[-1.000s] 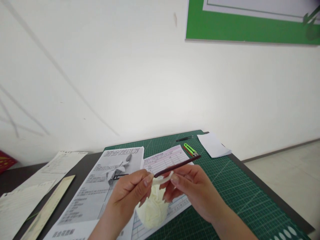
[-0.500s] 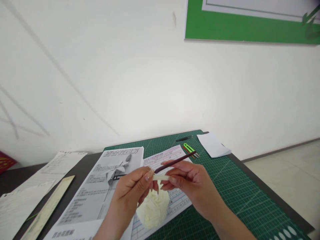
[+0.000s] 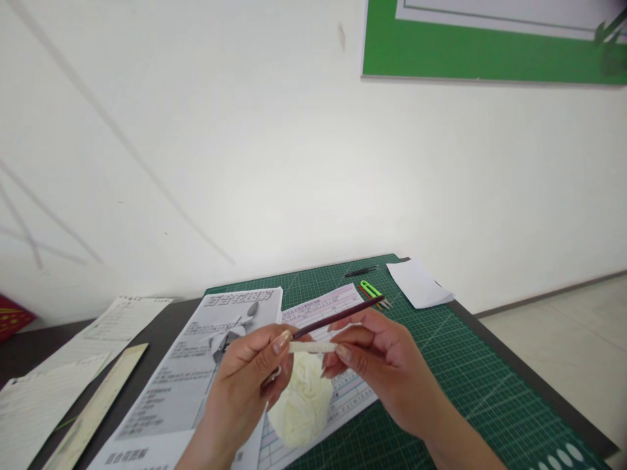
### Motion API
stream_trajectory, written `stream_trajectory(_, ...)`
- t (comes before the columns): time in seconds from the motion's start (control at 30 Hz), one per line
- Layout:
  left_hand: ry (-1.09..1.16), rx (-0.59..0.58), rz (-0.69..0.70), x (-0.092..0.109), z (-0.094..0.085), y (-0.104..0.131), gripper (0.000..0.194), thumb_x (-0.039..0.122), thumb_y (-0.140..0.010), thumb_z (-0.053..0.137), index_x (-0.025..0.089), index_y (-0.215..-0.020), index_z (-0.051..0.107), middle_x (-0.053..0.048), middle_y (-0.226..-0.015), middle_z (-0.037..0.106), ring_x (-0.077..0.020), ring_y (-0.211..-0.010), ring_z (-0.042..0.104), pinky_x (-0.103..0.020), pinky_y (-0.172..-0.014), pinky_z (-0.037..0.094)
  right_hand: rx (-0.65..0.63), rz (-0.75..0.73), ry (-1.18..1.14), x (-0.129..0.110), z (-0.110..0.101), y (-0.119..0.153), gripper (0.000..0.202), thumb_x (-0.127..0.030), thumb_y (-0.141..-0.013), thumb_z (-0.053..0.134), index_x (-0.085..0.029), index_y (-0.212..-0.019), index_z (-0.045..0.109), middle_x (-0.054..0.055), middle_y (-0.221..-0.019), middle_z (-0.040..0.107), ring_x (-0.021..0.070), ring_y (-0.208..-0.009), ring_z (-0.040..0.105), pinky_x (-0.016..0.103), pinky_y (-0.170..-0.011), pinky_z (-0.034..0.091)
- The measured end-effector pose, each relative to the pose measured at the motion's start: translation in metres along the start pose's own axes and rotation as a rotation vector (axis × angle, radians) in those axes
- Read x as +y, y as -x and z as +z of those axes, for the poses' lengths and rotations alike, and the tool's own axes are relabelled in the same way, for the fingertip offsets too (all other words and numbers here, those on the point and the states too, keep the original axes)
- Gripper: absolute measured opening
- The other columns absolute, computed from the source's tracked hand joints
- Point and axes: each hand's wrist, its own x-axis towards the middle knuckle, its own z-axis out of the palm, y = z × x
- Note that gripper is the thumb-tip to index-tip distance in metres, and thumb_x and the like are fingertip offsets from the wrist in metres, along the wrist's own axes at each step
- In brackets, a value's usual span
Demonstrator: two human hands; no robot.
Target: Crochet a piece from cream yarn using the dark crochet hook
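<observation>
A narrow cream crocheted strip (image 3: 313, 347) is stretched level between my two hands. My left hand (image 3: 257, 365) is closed, thumb and index finger pinching the strip's left end. My right hand (image 3: 379, 359) pinches the other end between thumb and fingertips. A dark maroon crochet hook (image 3: 337, 316) slants up to the right above the strip. Its lower end meets my left fingers, and its tip is hidden. Just below the strip, a pale yellow ball of yarn (image 3: 301, 401) rests on a lined, written sheet (image 3: 353, 398).
The green cutting mat (image 3: 470, 372) bears a bright green thread snipper (image 3: 371, 289), black tweezers (image 3: 361, 271) and white paper (image 3: 420, 284). Leftward are a printed flower sheet (image 3: 171, 365), a ruler (image 3: 98, 405) and handwritten pages (image 3: 117, 329). Behind stands a white wall (image 3: 294, 143).
My left hand has shifted a little to the left, and more of the strip shows between my hands. The hook's lower end has moved left with it. The yarn ball stays in place.
</observation>
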Motion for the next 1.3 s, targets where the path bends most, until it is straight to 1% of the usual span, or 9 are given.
stream_trajectory(0.13,0.111,-0.006,-0.033,-0.0004,0.0006,0.0004,0.042,0.046,-0.08,0.065,0.016,-0.054,0.049,0.006,-0.041,0.041,-0.0052,-0.039,0.023,-0.026,-0.044,0.011,0.01,-0.032,-0.027,0.0001,0.0015,0.0027,0.015,-0.025,-0.085,0.068,-0.02,-0.09,0.054,0.0,-0.072,0.073,0.0135,-0.067,0.07,0.029,-0.069,0.057)
stream_trajectory(0.43,0.134,0.028,-0.026,0.0001,0.0023,0.0017,0.042,0.045,-0.077,0.068,0.017,-0.053,0.049,0.005,-0.04,0.041,-0.0066,-0.041,0.025,-0.026,-0.043,0.013,-0.006,-0.11,0.126,-0.0011,0.0008,0.0052,0.015,-0.026,-0.09,0.06,-0.023,-0.086,0.046,0.0,-0.073,0.073,0.0145,-0.072,0.067,0.029,-0.07,0.051)
stream_trajectory(0.53,0.158,0.019,-0.009,0.0004,0.0037,0.0018,0.041,0.044,-0.078,0.067,0.017,-0.053,0.049,0.006,-0.039,0.039,-0.0066,-0.04,0.024,-0.026,-0.043,0.013,0.017,-0.139,0.124,0.0009,0.0021,0.0059,0.017,-0.025,-0.09,0.06,-0.024,-0.084,0.044,-0.001,-0.072,0.072,0.0137,-0.071,0.065,0.028,-0.07,0.049)
stream_trajectory(0.67,0.171,0.014,0.002,0.0006,0.0053,0.0011,0.042,0.044,-0.079,0.066,0.016,-0.052,0.052,0.005,-0.042,0.043,-0.0059,-0.039,0.025,-0.026,-0.044,0.014,0.038,-0.16,0.099,0.0036,0.0039,0.0067,0.02,-0.025,-0.09,0.06,-0.025,-0.083,0.041,-0.003,-0.072,0.07,0.0138,-0.07,0.063,0.03,-0.07,0.047)
stream_trajectory(0.83,0.172,0.015,0.013,0.0011,0.0061,0.0004,0.041,0.044,-0.078,0.067,0.017,-0.052,0.052,0.007,-0.038,0.039,-0.0066,-0.038,0.026,-0.026,-0.045,0.018,0.04,-0.163,0.066,0.0049,0.0036,0.0072,0.023,-0.028,-0.089,0.061,-0.025,-0.081,0.04,-0.002,-0.071,0.069,0.015,-0.069,0.062,0.03,-0.069,0.047)
stream_trajectory(1.0,0.174,0.019,-0.001,0.0008,0.0052,0.0012,0.04,0.043,-0.078,0.067,0.017,-0.052,0.051,0.006,-0.04,0.042,-0.0057,-0.038,0.027,-0.025,-0.045,0.018,0.029,-0.165,0.061,0.0038,0.0034,0.007,0.023,-0.029,-0.089,0.061,-0.025,-0.08,0.04,-0.001,-0.07,0.069,0.0157,-0.068,0.062,0.03,-0.067,0.046)
stream_trajectory(1.17,0.172,0.03,-0.008,0.0008,0.004,0.002,0.041,0.045,-0.077,0.069,0.017,-0.052,0.052,0.005,-0.039,0.044,-0.0068,-0.04,0.029,-0.025,-0.045,0.018,-0.011,-0.142,0.051,0.0034,0.0036,0.0062,0.021,-0.027,-0.089,0.062,-0.023,-0.078,0.045,0.0,-0.069,0.07,0.0149,-0.066,0.063,0.03,-0.065,0.046)
stream_trajectory(1.3,0.178,0.034,-0.013,0.0014,0.004,0.0025,0.041,0.045,-0.076,0.069,0.017,-0.052,0.052,0.005,-0.039,0.046,-0.0061,-0.038,0.029,-0.026,-0.046,0.017,-0.024,-0.115,-0.05,0.0049,0.0041,0.0053,0.02,-0.025,-0.088,0.064,-0.023,-0.082,0.045,0.0,-0.073,0.074,0.0135,-0.066,0.067,0.029,-0.067,0.049)
